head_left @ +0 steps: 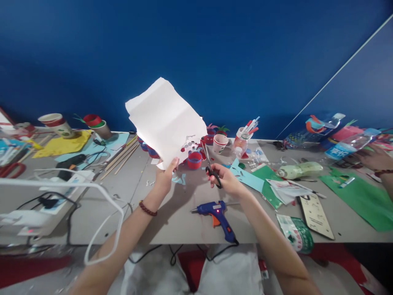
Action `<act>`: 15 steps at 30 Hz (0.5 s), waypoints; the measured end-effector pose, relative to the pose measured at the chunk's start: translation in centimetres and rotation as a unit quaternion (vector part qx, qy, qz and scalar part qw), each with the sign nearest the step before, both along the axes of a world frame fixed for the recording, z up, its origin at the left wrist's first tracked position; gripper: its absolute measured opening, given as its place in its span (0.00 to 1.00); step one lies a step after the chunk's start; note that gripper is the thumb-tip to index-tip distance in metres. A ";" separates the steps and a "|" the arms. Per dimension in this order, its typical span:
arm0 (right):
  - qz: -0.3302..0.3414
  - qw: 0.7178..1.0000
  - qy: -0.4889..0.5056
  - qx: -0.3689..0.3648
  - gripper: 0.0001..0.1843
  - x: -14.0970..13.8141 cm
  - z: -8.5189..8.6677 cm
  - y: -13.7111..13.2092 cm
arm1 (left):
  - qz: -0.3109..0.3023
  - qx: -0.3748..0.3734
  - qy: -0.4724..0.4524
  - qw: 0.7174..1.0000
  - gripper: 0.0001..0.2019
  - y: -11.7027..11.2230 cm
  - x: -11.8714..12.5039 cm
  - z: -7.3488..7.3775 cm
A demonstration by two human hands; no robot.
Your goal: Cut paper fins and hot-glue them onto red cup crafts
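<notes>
My left hand [167,176] pinches the lower edge of a large white sheet of paper [166,119], which stands tilted above the table. Holes and ragged cuts mark the sheet's lower right corner. In my right hand [225,178] is a pair of scissors [211,170] with dark handles, its blades pointing up beside that corner. Whether the blades touch the paper I cannot tell. A small red and blue paper ring [194,159] sits just behind, between my hands. Nearer to me lies a blue glue gun [217,211] with an orange trigger and a lit red light.
Paper cups [220,142] and a jar of markers [242,139] stand near the blue wall. Wooden sticks [119,157] and a power strip [58,200] lie left. To the right are green paper [359,200], a phone-like slab [316,215] and another person's hand [374,157].
</notes>
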State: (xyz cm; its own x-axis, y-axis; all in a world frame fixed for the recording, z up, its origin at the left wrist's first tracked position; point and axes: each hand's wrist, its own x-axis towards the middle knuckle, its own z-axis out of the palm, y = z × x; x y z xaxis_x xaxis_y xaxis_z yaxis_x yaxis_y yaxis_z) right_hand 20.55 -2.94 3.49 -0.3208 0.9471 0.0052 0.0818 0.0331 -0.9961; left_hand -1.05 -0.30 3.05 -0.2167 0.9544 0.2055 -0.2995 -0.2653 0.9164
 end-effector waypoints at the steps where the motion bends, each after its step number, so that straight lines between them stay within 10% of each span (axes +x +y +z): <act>1: 0.004 1.000 0.004 -0.009 0.20 -0.4 -0.1 -0.1 | 0.001 -0.007 -0.009 1.000 0.15 -0.1 0.2 0.5; 7: -0.030 0.999 -0.029 -0.032 0.21 -1.7 -0.8 -0.7 | -0.006 -0.040 -0.065 0.997 0.15 0.3 2.4 2.9; 15: -0.036 0.994 -0.047 -0.087 0.23 -1.2 -2.1 -0.4 | -0.009 -0.018 -0.060 0.998 0.18 1.7 4.8 1.4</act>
State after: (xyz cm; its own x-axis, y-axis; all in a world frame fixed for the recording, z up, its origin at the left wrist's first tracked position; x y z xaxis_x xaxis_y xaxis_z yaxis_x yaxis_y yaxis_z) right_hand 19.36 -3.37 1.35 -0.2438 0.9513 -0.1886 0.1714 -0.1491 -0.9738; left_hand 3.74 1.42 4.41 -0.2210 0.9645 0.1448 -0.4113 -0.2268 0.8828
